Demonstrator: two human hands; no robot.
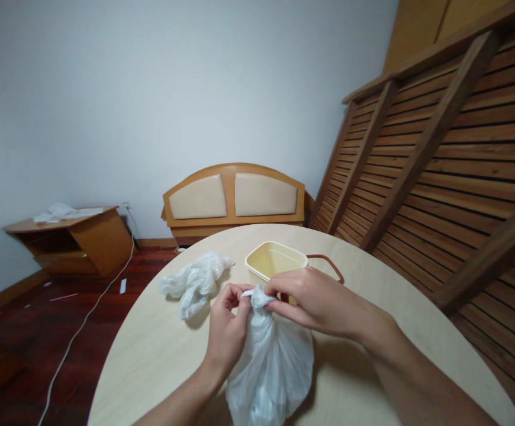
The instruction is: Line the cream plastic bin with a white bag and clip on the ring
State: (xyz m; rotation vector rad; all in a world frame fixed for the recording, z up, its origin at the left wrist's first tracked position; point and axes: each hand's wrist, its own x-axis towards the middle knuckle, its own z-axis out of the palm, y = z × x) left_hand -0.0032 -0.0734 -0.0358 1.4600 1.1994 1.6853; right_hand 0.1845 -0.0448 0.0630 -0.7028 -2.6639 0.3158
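Observation:
A filled white plastic bag (272, 370) stands on the round table close to me, its neck gathered and twisted into what looks like a knot. My left hand (229, 322) pinches the left side of that neck between thumb and fingers. From the other side, my right hand (304, 299) grips the gathered top. Just behind the hands is a pale yellow bin (276, 259) with a brown handle (328, 260) sticking out to the right; the hands hide its front. Crumpled on the table to the left lies another white plastic bag (198, 284).
The round pale table (151, 367) has its curved edge on the left and far side. Beyond it stands a wooden headboard (233, 195). Slatted wooden panels (395, 160) lean along the right. A low cabinet (80, 242) and a white cable (84, 322) are at the left.

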